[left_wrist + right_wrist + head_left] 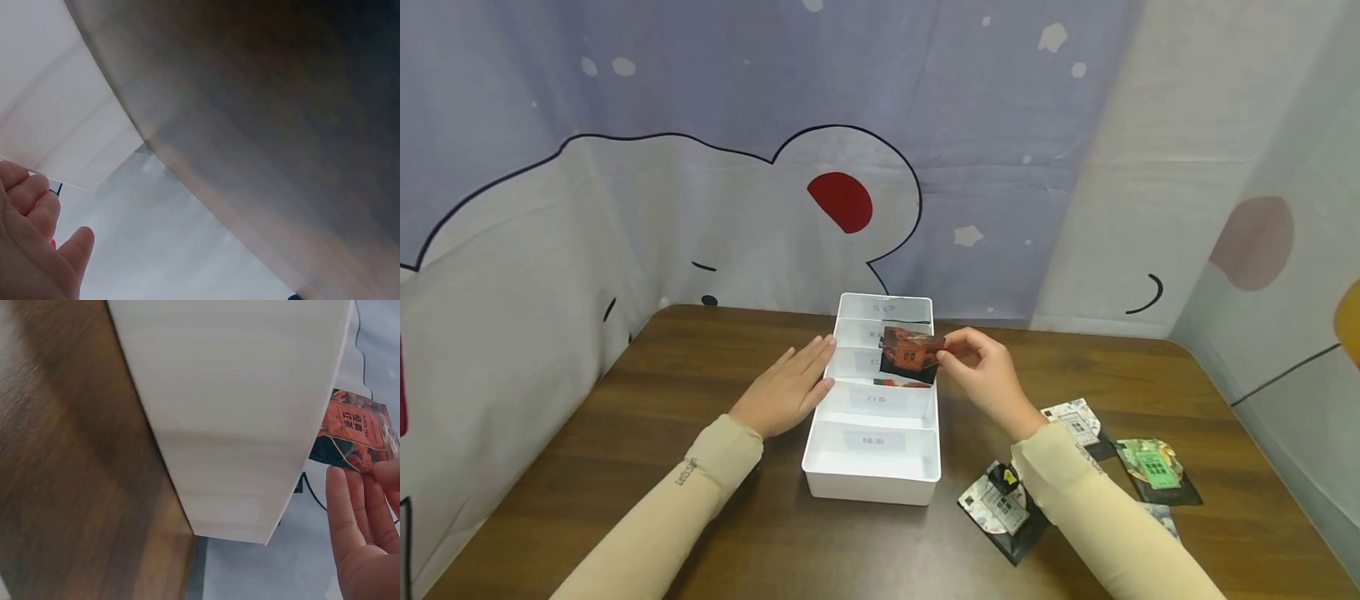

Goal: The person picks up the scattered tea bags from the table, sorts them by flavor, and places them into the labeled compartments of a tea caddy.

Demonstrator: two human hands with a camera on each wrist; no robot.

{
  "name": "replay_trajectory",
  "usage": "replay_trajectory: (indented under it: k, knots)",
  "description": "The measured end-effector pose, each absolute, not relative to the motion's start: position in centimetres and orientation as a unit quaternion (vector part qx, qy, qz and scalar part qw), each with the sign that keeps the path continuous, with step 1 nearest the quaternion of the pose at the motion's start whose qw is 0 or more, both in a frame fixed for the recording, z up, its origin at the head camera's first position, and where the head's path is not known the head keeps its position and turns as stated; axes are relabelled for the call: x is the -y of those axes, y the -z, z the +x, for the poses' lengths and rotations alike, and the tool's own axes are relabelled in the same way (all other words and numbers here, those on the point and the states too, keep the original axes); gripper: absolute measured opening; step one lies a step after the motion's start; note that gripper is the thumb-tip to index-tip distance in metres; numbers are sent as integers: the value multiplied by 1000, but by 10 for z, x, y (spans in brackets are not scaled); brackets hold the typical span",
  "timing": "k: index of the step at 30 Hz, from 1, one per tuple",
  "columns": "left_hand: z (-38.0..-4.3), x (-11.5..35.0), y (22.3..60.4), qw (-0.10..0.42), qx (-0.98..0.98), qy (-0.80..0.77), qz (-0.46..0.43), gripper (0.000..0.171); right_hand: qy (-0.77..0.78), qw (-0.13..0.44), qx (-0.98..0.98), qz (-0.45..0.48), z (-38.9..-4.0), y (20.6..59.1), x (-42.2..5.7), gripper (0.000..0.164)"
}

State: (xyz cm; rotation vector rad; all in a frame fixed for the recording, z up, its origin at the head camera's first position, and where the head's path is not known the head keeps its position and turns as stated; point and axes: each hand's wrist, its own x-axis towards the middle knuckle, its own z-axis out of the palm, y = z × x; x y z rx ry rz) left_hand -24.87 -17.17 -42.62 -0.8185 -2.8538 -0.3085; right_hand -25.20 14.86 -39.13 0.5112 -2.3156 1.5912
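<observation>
Head view: right hand (988, 375) pinches the red packet (912, 354) over the right part of the box (872, 486).
Left hand (784, 387), fingers (811, 354) straight, touches the left rim; table (647, 400) stretches wide leftward, other packets (1157, 472) lie right.

"BLACK TEA" and "红茶" on red packet (355, 428), "白茶", "绿茶" on white box (871, 488)

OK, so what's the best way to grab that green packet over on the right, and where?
I'd pinch the green packet by its right edge, coming from the right. It lies flat on the table, a white packet sits close on its left, and nothing visible crowds the right edge.
</observation>
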Motion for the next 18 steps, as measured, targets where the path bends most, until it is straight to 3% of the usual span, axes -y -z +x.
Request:
replay_trajectory:
  k: [18]
  knots:
    - [-250, 172, 429, 81, 951, 113, -276, 66, -429, 120, 856, 263, -247, 406, -155, 8]
